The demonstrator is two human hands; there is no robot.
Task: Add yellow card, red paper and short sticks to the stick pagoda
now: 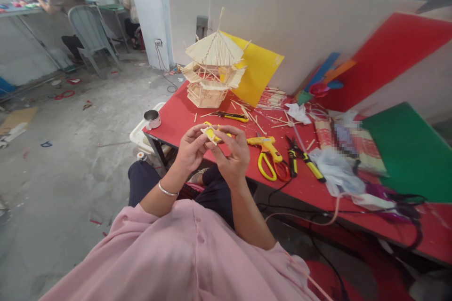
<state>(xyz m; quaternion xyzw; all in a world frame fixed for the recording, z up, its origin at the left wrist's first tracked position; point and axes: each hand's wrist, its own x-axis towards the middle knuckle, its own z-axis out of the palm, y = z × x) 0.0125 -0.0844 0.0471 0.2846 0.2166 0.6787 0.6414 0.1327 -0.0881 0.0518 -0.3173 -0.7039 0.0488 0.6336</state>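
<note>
Both of my hands are raised near the table's front edge, with a small frame of pale wooden sticks (211,139) pinched between them. Yellow shows within the frame and beside it; whether that is part of it or something behind, I cannot tell. My left hand (192,148) grips the frame's left side with closed fingertips. On its right side, my right hand (233,153) holds it between thumb and fingers. Beyond them stands a pagoda model (212,73) built of sticks. A yellow utility knife (231,116) lies between the model and my hands.
Right of my hands lie a yellow glue gun (266,145), scissors (266,167) and pliers (309,164). Loose sticks, plastic bags (335,171) and cables spread across the red table (176,124). A metal mug (152,119) stands at its left corner. People sit in the background.
</note>
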